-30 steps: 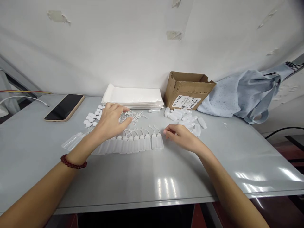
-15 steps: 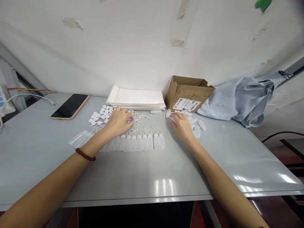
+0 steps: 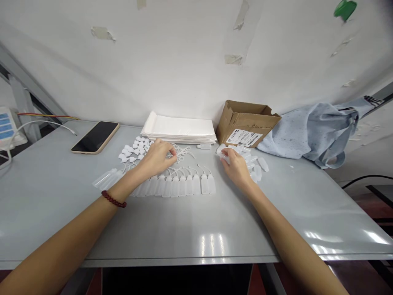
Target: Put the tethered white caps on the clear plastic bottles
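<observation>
My left hand [image 3: 158,157] is over a tangle of white cords [image 3: 183,152], its thumb and forefinger pinched together; whatever is between the tips is too small to make out. Beside it lies a pile of small white plastic pieces [image 3: 125,153]. Below the hand, a row of flat translucent plastic sleeves [image 3: 181,186] with cords at their tops lies on the table, partly covered by my left wrist. My right hand [image 3: 238,168] is closed at the left edge of a heap of loose translucent sleeves [image 3: 257,172], its fingertips on one translucent sleeve [image 3: 220,151].
A stack of white padded envelopes [image 3: 181,129] lies against the wall, beside an open cardboard box [image 3: 245,125]. Light blue cloth [image 3: 303,131] is bunched at the right. A phone [image 3: 95,137] lies on the left of the grey table [image 3: 172,229], near a white cable [image 3: 46,121].
The view has shifted slightly. My left thumb and forefinger have come together above the cords. My right hand's fingers have drawn in on the sleeve at the heap's edge.
</observation>
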Available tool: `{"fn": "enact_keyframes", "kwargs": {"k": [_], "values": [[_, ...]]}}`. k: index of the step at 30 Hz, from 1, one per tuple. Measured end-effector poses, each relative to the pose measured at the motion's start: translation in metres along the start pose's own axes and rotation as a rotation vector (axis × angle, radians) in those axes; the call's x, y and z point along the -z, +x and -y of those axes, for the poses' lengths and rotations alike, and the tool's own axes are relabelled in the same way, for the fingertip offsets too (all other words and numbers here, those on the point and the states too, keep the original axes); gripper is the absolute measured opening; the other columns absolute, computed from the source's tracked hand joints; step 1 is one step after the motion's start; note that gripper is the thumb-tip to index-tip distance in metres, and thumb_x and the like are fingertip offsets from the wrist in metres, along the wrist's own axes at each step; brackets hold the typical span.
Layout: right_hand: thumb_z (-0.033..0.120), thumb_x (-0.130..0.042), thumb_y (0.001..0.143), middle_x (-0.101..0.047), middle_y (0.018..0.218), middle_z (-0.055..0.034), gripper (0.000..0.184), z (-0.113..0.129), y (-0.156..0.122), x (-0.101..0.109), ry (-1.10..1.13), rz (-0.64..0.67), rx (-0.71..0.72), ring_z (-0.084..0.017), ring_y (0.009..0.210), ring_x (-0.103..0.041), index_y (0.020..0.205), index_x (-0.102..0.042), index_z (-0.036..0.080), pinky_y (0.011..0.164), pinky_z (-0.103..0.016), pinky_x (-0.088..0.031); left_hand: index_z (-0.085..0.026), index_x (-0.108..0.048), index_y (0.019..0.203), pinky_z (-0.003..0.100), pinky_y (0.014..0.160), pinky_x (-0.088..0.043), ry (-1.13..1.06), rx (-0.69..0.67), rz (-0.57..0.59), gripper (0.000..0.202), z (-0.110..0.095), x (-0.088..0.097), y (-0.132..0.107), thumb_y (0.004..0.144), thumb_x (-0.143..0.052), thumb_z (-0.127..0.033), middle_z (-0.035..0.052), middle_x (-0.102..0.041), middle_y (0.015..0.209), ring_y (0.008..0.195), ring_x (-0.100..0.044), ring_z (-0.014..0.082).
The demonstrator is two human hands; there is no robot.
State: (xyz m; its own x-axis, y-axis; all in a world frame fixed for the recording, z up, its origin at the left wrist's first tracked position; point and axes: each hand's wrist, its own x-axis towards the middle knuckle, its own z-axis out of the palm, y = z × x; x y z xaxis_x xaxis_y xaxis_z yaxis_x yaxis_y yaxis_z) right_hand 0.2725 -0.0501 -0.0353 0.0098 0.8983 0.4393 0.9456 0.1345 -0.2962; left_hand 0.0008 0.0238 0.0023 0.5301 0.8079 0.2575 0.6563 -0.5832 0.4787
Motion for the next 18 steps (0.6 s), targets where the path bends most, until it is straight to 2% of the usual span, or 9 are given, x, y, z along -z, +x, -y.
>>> {"fn": "enact_keyframes", "kwargs": {"k": [2, 5, 9, 11, 13, 15, 18], "values": [[0.014, -0.049, 0.083, -0.066, 0.104, -0.0153, 0.022, 0.003, -0.001, 0.002, 0.037, -0.028, 0.006, -0.028, 0.091, -0.063, 0.104, -0.051, 0.016, 0.077, -0.040, -0.050, -0.019, -0.063, 0.069, 0.033, 0.067, -0.042, -0.043, 0.030, 0.003, 0.016, -0.004, 0.004, -0.002, 0.074, -0.051, -0.029, 0.0054, -0.064, 0.078, 0.084, -0.053, 0.0250], [0.018, -0.049, 0.084, -0.066, 0.102, -0.0120, 0.020, 0.012, -0.004, 0.006, 0.109, -0.071, 0.045, -0.025, 0.090, -0.063, 0.104, -0.050, 0.019, 0.077, -0.040, -0.051, -0.019, -0.065, 0.073, 0.029, 0.058, -0.041, -0.148, 0.106, 0.020, 0.018, -0.011, 0.009, -0.005, 0.077, -0.054, -0.033, 0.0038, -0.065, 0.088, 0.066, -0.054, 0.0169], [0.019, -0.050, 0.085, -0.065, 0.098, -0.0105, 0.016, 0.023, -0.008, 0.010, 0.217, -0.139, 0.113, -0.024, 0.088, -0.063, 0.101, -0.049, 0.021, 0.075, -0.040, -0.052, -0.020, -0.064, 0.077, 0.026, 0.051, -0.037, -0.426, 0.236, -0.008, 0.020, -0.021, 0.011, -0.006, 0.077, -0.060, -0.039, 0.0021, -0.066, 0.081, 0.054, -0.047, 0.0116], [0.019, -0.050, 0.086, -0.064, 0.097, -0.0100, 0.016, 0.027, -0.009, 0.012, 0.231, -0.149, 0.123, -0.024, 0.087, -0.063, 0.102, -0.049, 0.021, 0.075, -0.040, -0.052, -0.020, -0.063, 0.080, 0.025, 0.053, -0.038, -0.571, 0.255, -0.084, 0.021, -0.024, 0.010, -0.006, 0.079, -0.061, -0.040, 0.0026, -0.068, 0.084, 0.058, -0.051, 0.0123], [0.019, -0.050, 0.086, -0.064, 0.097, -0.0101, 0.016, 0.030, -0.010, 0.013, 0.238, -0.153, 0.128, -0.024, 0.087, -0.062, 0.102, -0.050, 0.021, 0.075, -0.040, -0.052, -0.020, -0.061, 0.082, 0.025, 0.059, -0.040, -0.652, 0.256, -0.149, 0.019, -0.023, 0.007, -0.005, 0.080, -0.060, -0.039, 0.0043, -0.070, 0.092, 0.070, -0.057, 0.0145], [0.018, -0.050, 0.086, -0.063, 0.096, -0.0100, 0.016, 0.031, -0.010, 0.013, 0.241, -0.153, 0.131, -0.024, 0.087, -0.062, 0.102, -0.050, 0.021, 0.074, -0.039, -0.052, -0.019, -0.060, 0.081, 0.026, 0.061, -0.041, -0.636, 0.252, -0.152, 0.018, -0.021, 0.004, -0.003, 0.080, -0.060, -0.037, 0.0061, -0.071, 0.098, 0.078, -0.059, 0.0166], [0.019, -0.050, 0.086, -0.063, 0.096, -0.0096, 0.015, 0.032, -0.010, 0.014, 0.243, -0.145, 0.127, -0.024, 0.087, -0.062, 0.101, -0.050, 0.021, 0.074, -0.039, -0.052, -0.019, -0.058, 0.081, 0.025, 0.058, -0.039, -0.612, 0.208, -0.187, 0.019, -0.017, 0.005, 0.000, 0.082, -0.059, -0.037, 0.0073, -0.071, 0.103, 0.075, -0.059, 0.0160]]}}
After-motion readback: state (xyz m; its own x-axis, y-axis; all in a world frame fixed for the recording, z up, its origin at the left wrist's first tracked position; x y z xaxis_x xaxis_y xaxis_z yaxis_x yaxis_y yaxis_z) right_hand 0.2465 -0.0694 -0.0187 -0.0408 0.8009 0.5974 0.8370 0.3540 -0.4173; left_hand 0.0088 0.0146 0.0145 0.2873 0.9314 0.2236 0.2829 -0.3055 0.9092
